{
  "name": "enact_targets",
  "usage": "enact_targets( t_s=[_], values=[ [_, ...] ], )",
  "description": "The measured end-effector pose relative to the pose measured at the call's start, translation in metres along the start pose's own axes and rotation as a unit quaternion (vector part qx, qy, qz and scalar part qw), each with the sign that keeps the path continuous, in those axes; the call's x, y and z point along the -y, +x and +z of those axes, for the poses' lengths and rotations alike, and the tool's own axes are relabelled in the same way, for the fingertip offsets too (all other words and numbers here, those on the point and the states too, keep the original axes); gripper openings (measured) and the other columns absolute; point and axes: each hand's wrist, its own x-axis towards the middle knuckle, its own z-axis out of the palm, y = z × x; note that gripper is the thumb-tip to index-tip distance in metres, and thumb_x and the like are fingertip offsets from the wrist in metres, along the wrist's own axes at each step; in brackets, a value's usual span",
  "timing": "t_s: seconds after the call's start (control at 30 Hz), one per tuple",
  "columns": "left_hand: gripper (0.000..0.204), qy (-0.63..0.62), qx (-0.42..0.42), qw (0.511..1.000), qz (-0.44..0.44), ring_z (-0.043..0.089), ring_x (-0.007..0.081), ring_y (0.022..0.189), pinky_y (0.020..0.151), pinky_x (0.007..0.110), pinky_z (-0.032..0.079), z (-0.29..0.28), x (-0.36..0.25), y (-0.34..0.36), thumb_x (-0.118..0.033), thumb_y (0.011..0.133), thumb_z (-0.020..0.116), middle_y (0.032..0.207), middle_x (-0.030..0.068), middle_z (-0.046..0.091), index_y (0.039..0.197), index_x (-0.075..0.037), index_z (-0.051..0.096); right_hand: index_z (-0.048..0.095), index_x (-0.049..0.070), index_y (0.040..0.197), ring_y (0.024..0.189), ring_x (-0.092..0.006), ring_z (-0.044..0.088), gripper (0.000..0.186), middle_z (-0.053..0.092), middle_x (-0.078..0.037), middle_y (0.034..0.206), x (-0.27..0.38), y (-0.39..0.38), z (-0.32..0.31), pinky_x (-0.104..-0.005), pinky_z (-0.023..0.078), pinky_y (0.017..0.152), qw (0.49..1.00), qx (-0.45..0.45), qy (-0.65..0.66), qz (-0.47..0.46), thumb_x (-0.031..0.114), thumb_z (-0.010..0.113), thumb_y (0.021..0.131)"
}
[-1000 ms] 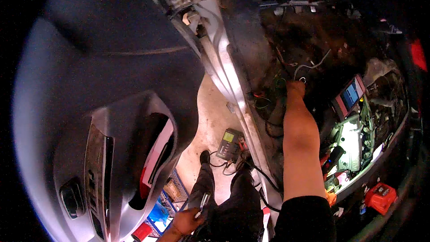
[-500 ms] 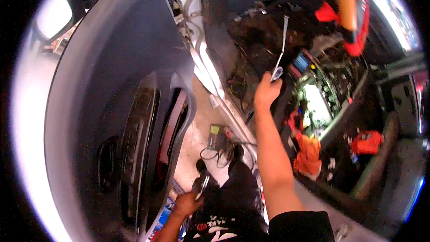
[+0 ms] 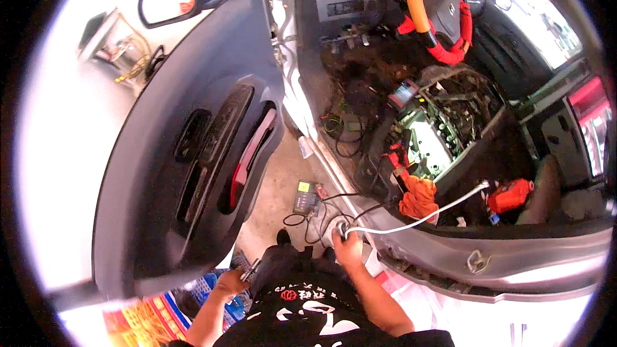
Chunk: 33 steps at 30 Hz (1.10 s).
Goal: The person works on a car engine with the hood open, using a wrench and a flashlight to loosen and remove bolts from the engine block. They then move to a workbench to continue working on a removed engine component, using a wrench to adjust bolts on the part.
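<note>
My right hand (image 3: 348,250) is closed round the near end of a long white flexible cable (image 3: 418,223), beside the car's door sill. From my fist the cable bows out to the right, and its pale tip hangs over the opening by an orange cloth (image 3: 419,200) and a red bottle (image 3: 511,196). Low on the left, my left hand (image 3: 229,284) grips a slim silver metal tool (image 3: 251,270) in front of the open car door. What kind of tool it is, I cannot make out. An exposed engine (image 3: 432,148) lies in the bay to the right.
The open door (image 3: 154,199) stands along my left. A dark boxy device (image 3: 306,199) with black cables is on the ground between door and sill. A handheld screen device (image 3: 403,94) rests by the engine. The steering wheel (image 3: 419,0) is at the far right.
My right hand has drawn back from inside the car toward my body, with the white cable swinging to the right. The view has shifted. My left hand still holds the silver tool.
</note>
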Motion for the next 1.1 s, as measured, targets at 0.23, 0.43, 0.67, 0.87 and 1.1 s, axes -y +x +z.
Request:
enact_targets(
  t_s=[0.23,0.43,0.67,0.87,1.1],
  values=[
    [0.028,-0.262,0.103,0.906,-0.316,0.059,0.0192,0.05,0.045,0.037,0.045,0.053,0.041,-0.104,-0.03,0.085,0.071,0.06,0.011,0.062,0.076,-0.005,0.066,0.059,0.002,0.091,0.072,-0.0447,0.066,0.046,0.067,-0.026,0.078,-0.064,-0.071,-0.059,-0.0519,0.052,0.066,0.993,0.085,-0.026,-0.074,0.047,0.065,0.086],
    [0.011,-0.597,-0.02,0.688,-0.412,0.054,0.0252,0.053,0.045,0.04,0.045,0.099,0.115,-0.156,-0.011,0.086,0.066,0.069,0.0093,0.056,0.095,-0.01,0.06,0.06,-0.001,0.096,0.087,-0.0461,0.066,0.052,0.068,-0.028,0.087,-0.098,-0.075,-0.067,-0.0508,0.052,0.077,0.994,0.105,0.001,0.032,0.05,0.063,0.085],
    [0.036,-0.616,-0.415,0.61,-0.278,0.055,0.0201,0.063,0.056,0.04,0.043,0.09,0.12,-0.176,-0.041,0.089,0.063,0.075,0.007,0.061,0.097,-0.005,0.067,0.066,-0.004,0.103,0.096,-0.0462,0.064,0.054,0.067,-0.031,0.095,-0.118,-0.078,-0.048,-0.0487,0.05,0.083,0.98,0.179,-0.091,-0.009,0.044,0.067,0.081],
    [0.031,-0.491,-0.604,0.573,-0.257,0.067,0.0218,0.077,0.073,0.038,0.052,-0.002,0.064,-0.192,-0.025,0.078,0.065,0.084,0.0112,0.07,0.099,-0.003,0.068,0.064,-0.006,0.099,0.089,-0.0455,0.065,0.048,0.068,-0.029,0.094,-0.185,-0.068,-0.013,-0.0492,0.05,0.075,0.929,0.307,-0.172,-0.115,0.038,0.067,0.082],
    [0.03,-0.204,-0.755,0.531,-0.327,0.066,0.0346,0.082,0.074,0.045,0.051,-0.087,0.056,-0.233,-0.023,0.078,0.07,0.081,0.0219,0.065,0.099,-0.002,0.063,0.067,-0.004,0.092,0.089,-0.0489,0.063,0.048,0.066,-0.031,0.092,-0.245,-0.043,0.042,-0.0502,0.05,0.073,0.807,0.439,-0.315,-0.238,0.044,0.065,0.085]
  ],
)
